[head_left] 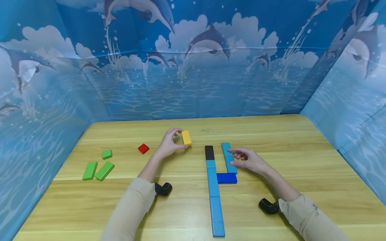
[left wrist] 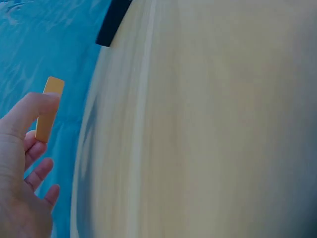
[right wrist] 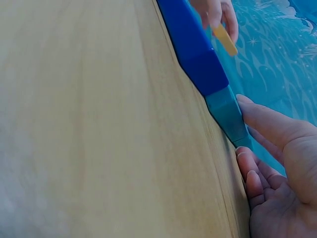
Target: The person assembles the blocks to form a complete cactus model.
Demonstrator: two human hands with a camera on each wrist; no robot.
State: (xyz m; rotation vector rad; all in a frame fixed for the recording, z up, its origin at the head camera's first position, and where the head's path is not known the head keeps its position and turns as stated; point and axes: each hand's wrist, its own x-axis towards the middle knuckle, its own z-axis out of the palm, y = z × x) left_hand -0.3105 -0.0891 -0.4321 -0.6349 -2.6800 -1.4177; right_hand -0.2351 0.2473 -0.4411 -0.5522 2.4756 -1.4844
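Note:
Pinched between the thumb and fingers of my left hand [head_left: 170,144] is a yellow block [head_left: 186,137], also seen in the left wrist view, where the yellow block [left wrist: 50,108] stands on edge in the grip. My right hand [head_left: 251,160] reaches in from the right, its thumb and forefinger resting at the two light blue blocks [head_left: 231,168] laid end to end. In the right wrist view the thumb lies along a light blue block [right wrist: 225,113], with the other fingers loosely bent beside it. A dark blue block [head_left: 227,178] adjoins their near end.
Left of the dark blue block runs a column of light blue blocks [head_left: 213,182], topped by a black block [head_left: 209,153]. A red block [head_left: 143,148] and several green blocks [head_left: 104,171] lie on the left of the wooden table [head_left: 181,214]. Dolphin-print cloth [head_left: 193,90] surrounds it.

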